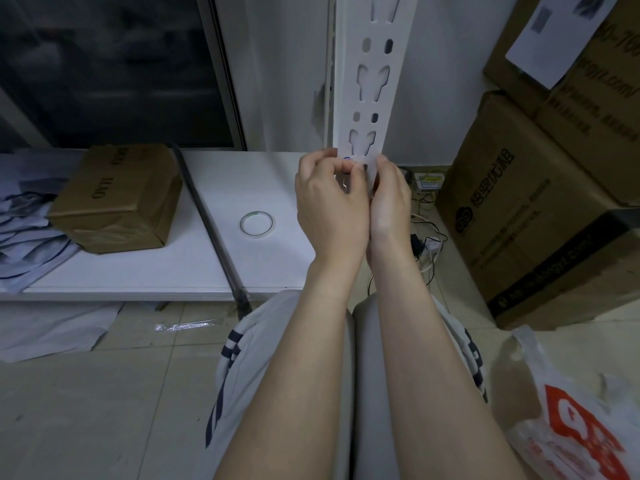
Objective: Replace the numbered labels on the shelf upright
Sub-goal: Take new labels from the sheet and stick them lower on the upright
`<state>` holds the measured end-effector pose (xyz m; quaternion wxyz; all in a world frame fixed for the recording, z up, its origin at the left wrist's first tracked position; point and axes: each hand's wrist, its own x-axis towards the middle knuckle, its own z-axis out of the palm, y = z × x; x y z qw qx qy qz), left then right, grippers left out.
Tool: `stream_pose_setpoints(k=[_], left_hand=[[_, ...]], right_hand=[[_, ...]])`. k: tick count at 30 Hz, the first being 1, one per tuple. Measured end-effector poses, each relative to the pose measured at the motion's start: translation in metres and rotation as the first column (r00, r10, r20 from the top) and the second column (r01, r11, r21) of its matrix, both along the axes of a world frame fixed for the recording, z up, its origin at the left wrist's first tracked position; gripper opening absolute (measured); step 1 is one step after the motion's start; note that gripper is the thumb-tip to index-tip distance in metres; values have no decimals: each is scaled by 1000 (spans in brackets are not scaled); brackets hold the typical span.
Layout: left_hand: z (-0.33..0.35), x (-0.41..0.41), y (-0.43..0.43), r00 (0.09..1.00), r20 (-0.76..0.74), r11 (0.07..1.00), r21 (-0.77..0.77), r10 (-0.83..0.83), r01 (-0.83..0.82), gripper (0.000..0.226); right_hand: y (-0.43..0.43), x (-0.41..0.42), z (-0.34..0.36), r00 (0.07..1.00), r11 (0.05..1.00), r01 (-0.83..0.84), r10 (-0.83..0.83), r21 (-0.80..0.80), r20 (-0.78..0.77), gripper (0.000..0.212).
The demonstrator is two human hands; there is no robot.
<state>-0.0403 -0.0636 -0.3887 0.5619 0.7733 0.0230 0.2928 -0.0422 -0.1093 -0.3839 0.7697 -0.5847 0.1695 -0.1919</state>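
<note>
Down low on the white slotted metal shelf upright (372, 81), my left hand (329, 199) pinches the small blue-marked paper label (347, 160), right hand (389, 199) curled alongside (can't tell its hold), and it looks light and flimsy, so I'd peel from a corner.

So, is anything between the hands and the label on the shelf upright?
Nothing visible does. Both the left hand and right hand are on the shelf upright, the left's fingertips pinching the small blue label. The tape roll lies off to the left.

Blue label (347, 158) on white upright (377, 55)
</note>
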Motion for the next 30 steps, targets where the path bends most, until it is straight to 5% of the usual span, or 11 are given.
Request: stream_pose_setpoints(k=[22,26,30], left_hand=[[-2,-1,4,995,-89,997,-61,-47,42,8],[-1,-2,7,996,-76,997,-65,-54,49,13],[2,-3,9,991,-111,978,-199,-78,55,11]], right_hand=[[1,0,-6,998,998,55,-54,-20,42,12],[1,-6,-10,956,944,282,-261,-169,136,11],[3,-10,-16,939,854,339,-278,-395,205,11]])
